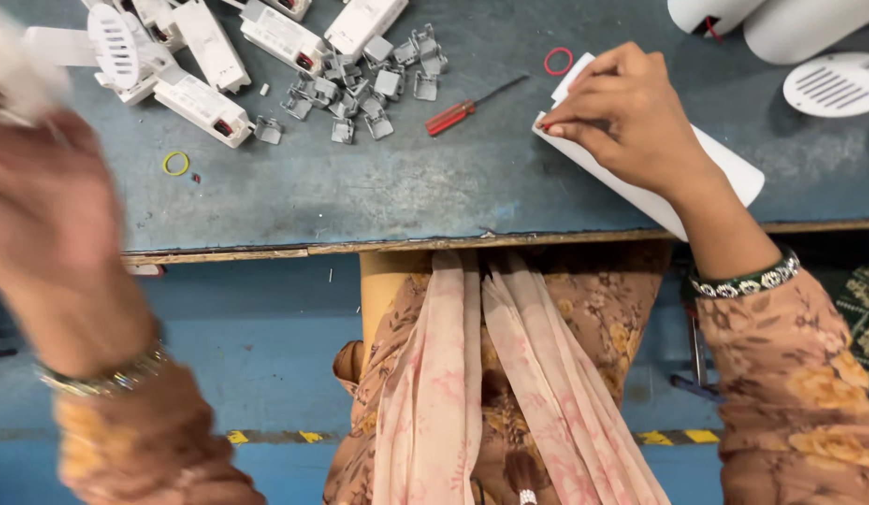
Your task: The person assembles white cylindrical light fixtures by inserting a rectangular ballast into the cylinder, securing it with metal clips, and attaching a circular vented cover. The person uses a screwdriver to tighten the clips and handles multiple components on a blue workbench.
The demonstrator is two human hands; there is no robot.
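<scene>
Our right hand (pixel 623 117) presses a flat white panel (pixel 724 168) onto the surface (pixel 378 187) near its front edge, fingers bent over it, pinning rather than clasping; our left hand (pixel 42 206) is raised and blurred, perhaps holding something white, its grip unreadable; a red screwdriver (pixel 463 112) lies beside grey clips (pixel 369 84).

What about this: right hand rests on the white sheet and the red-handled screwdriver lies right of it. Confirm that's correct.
Not quite. The head view shows the right hand pressing on the white sheet, but the red-handled screwdriver lies to its left, between the sheet and the pile of grey metal clips.
</scene>
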